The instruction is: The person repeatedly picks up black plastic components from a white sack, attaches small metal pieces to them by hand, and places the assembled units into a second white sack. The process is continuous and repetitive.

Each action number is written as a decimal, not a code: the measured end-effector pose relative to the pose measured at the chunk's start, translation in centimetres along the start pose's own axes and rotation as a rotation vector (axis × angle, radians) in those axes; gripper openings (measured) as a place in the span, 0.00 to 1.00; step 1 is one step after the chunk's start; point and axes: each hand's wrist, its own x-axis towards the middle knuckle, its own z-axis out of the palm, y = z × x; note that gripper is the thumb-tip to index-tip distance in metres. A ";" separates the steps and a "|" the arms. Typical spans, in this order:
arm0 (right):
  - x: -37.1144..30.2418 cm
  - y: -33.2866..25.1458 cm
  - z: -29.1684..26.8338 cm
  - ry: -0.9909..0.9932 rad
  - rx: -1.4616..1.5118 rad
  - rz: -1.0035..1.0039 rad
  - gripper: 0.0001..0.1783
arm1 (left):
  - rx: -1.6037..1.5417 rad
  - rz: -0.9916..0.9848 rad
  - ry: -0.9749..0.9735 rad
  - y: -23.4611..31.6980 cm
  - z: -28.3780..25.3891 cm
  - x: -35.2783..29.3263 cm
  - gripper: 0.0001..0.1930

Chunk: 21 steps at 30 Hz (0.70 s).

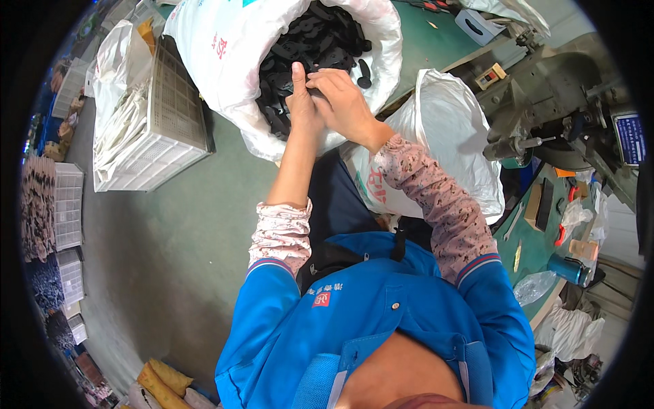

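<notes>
A white woven sack [228, 75] stands in front of me with its rim rolled open. It is filled with small flat black pieces [327, 34], curved and about finger-sized; one lies on the sack's inner wall at the right. Over the mouth of the sack, my left hand [304, 109] is closed with its thumb pointing up. My right hand [345, 102] meets it from the right, fingers bent and pressed together against the left palm. A dark bit shows between the hands, but its shape is mostly hidden by the fingers.
Right of the sack sits an open white plastic bag [449, 136]. A metal machine [545, 102] stands beyond it, above a green workbench [524, 232] with tools and a blue bottle [569, 269]. White crates [174, 112] stand on the left floor. Yellow sacks [163, 382] lie lower left.
</notes>
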 end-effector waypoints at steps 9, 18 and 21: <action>-0.2 -0.3 -0.7 0.043 0.273 0.176 0.09 | -0.135 -0.076 -0.131 0.7 -1.6 0.7 0.07; -0.4 -0.3 -1.7 0.388 0.552 0.646 0.07 | -0.029 -0.027 -0.217 1.6 -0.6 -1.7 0.07; -0.1 -0.3 -3.0 0.404 0.712 0.876 0.15 | -0.033 -0.022 -0.227 1.5 -0.3 -2.3 0.08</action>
